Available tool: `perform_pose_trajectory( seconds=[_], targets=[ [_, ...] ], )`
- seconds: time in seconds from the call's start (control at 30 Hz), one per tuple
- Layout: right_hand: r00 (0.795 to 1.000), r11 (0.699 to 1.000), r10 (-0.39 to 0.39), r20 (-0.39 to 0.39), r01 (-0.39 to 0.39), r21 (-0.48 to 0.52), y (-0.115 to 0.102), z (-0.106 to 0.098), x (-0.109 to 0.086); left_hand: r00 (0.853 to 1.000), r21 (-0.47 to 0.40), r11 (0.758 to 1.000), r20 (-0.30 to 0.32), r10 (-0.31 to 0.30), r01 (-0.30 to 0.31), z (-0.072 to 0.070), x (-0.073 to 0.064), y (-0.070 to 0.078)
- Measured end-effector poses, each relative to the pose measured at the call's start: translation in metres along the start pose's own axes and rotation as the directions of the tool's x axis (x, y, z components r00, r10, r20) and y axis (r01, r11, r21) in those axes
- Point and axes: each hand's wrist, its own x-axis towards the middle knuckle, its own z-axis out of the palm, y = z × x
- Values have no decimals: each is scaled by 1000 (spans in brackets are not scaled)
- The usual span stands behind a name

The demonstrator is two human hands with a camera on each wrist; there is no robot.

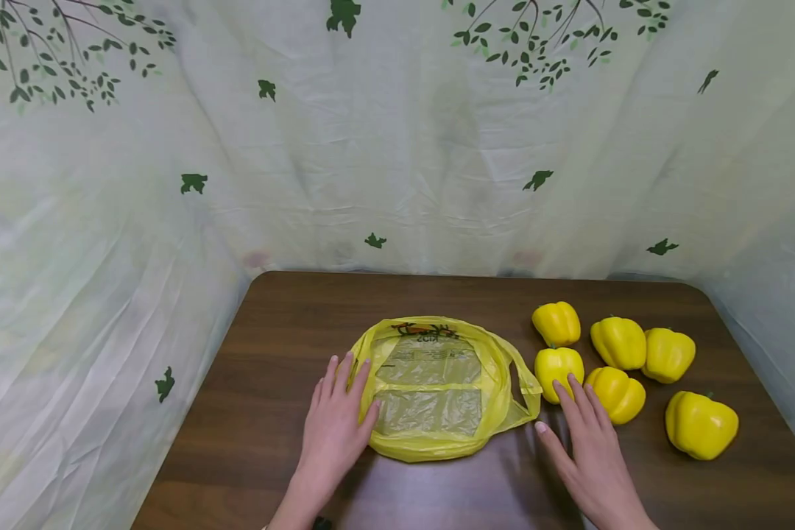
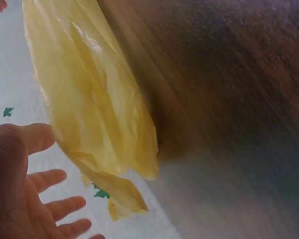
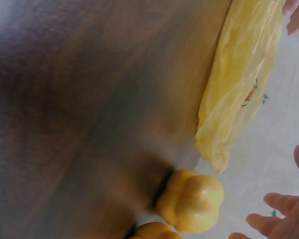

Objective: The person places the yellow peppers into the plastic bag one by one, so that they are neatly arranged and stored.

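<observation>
A yellow plastic bag [image 1: 430, 447] stands on the table with its mouth spread wide, facing up; dark print shows on its inner far wall. My left hand [image 1: 334, 423] is at the bag's left rim, fingers extended, the thumb against or very near the plastic [image 2: 89, 84]. Right of the bag, my right hand [image 1: 589, 460] hovers with fingers spread, holding nothing. Its fingertips overlap a yellow bell pepper [image 1: 556, 366] in the head view, but the right wrist view shows them apart from the nearest pepper [image 3: 194, 201]. One bag handle [image 1: 528, 383] reaches toward that pepper.
Several more yellow bell peppers lie on the right of the brown wooden table [image 1: 291, 309], one of them [image 1: 701, 425] apart near the right edge. A pale curtain [image 1: 397, 147] with green leaf prints hangs behind and at both sides.
</observation>
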Motion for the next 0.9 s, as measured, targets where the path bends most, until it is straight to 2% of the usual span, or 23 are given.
perform_pose_trajectory(
  seconds=[0.13,0.23,0.37,0.6,0.8,0.9],
  targets=[
    [1000,1000,-1,-29,2,30,4,0,-2,998,-63,996,-38,58,-61,6,4,-4],
    [999,998,5,-54,-2,58,5,-1,-2,996,-125,989,-50,79,-84,10,6,-7],
    [995,996,-1,-104,11,94,6,-2,-4,997,-205,976,-44,60,-68,14,9,-10],
    [983,995,16,-184,2,100,12,0,-8,996,-318,946,-79,43,-66,22,11,-16],
    [974,991,11,-224,19,130,19,1,-10,999,-420,907,-40,-4,-13,24,13,-20],
    [970,988,23,-240,14,151,22,2,-12,999,-468,884,-45,-16,-7,24,15,-21]
  ],
)
